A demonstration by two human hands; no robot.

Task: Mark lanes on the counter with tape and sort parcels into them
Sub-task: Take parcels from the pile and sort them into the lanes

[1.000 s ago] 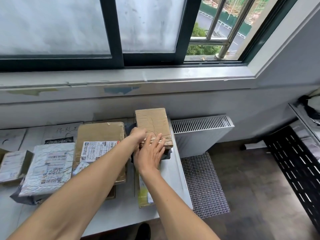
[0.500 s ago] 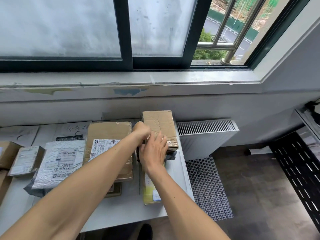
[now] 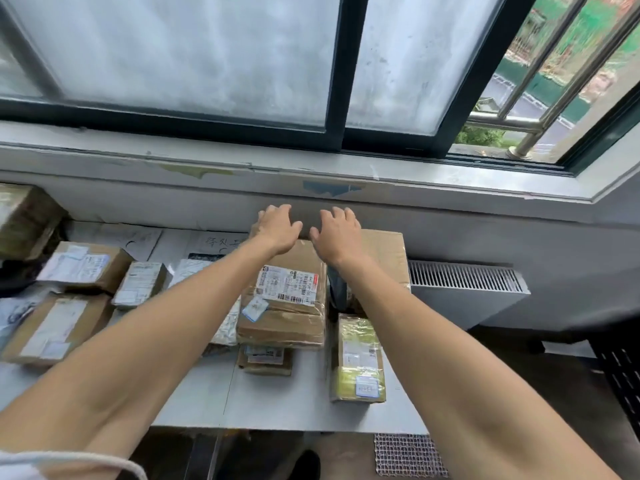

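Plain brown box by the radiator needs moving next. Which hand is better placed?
Probably right. The right hand hovers at the plain box, at its left edge, fingers spread and empty. The left hand is over the labelled box, one parcel further away.

A labelled parcel (image 3: 287, 299) is lying on a smaller parcel (image 3: 265, 360) on the counter (image 3: 277, 407); a plain box (image 3: 384, 251) is sitting right of it, a wrapped parcel (image 3: 358, 358) before that box; other parcels (image 3: 83, 266) are lying left.
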